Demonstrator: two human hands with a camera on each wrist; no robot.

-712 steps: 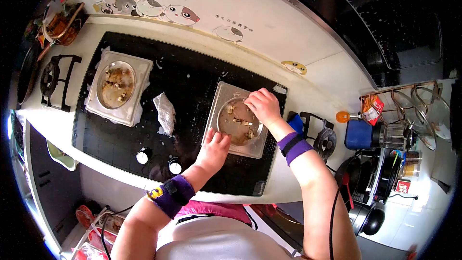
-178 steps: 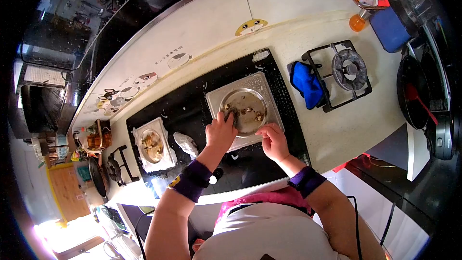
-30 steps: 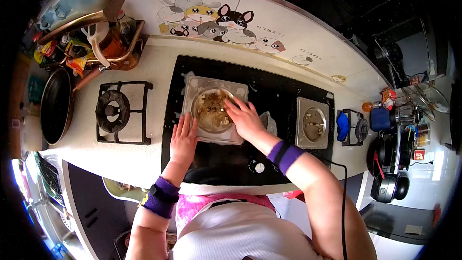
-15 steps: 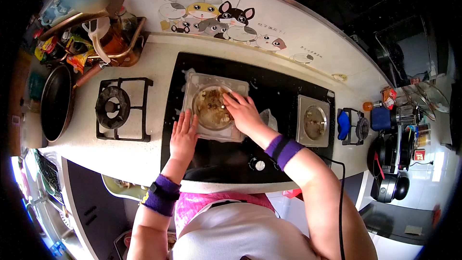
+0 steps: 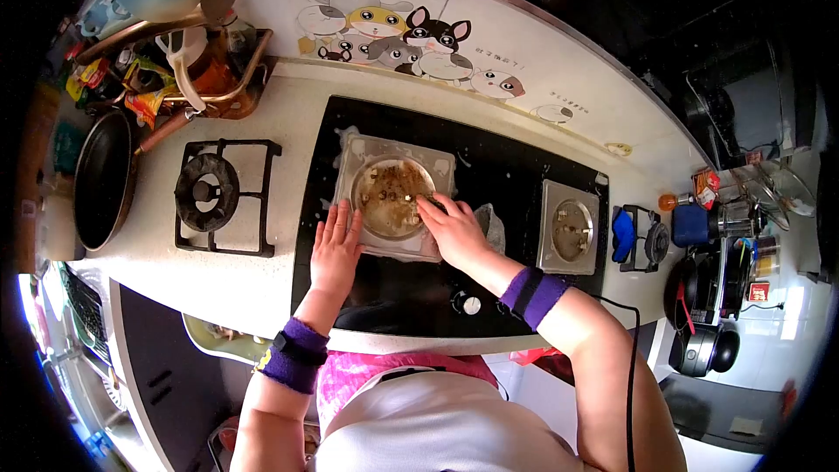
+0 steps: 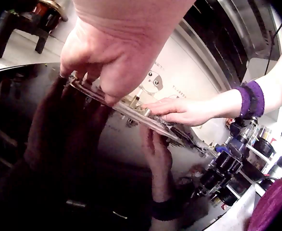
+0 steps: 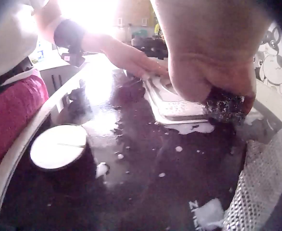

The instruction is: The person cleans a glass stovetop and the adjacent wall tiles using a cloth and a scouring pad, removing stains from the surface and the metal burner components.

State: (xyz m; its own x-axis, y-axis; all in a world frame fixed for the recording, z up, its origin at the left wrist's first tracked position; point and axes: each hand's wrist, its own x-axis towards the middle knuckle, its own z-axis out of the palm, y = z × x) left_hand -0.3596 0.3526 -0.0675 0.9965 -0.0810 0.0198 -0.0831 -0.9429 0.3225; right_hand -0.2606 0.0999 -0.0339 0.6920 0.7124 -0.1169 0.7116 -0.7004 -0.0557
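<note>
The left hand (image 5: 336, 249) rests with outstretched fingers on the near left edge of a square metal burner tray (image 5: 441, 153). In the left wrist view the left hand (image 6: 114, 53) has its fingertips on the tray's rim. The tray's round dish (image 5: 384, 197) holds brownish liquid and small pale and dark bits. At the right side of the dish is the right hand (image 5: 461, 232). The right wrist view shows the right hand (image 7: 213, 62) gripping a dark metallic scrubber (image 7: 225, 106) against the tray's edge.
A second tray (image 5: 549, 249) is on the right of the black cooktop (image 5: 393, 306). A crumpled silvery mesh piece (image 5: 492, 227) lies between the trays. Pan supports (image 5: 266, 197), a frying pan (image 5: 105, 179) and a blue cloth (image 5: 623, 234) are on the counter.
Since half a second ago the right hand has moved right, from inside the dish to its edge. Several seconds ago both hands were at the other tray, with the dark scrubber under the left hand.
</note>
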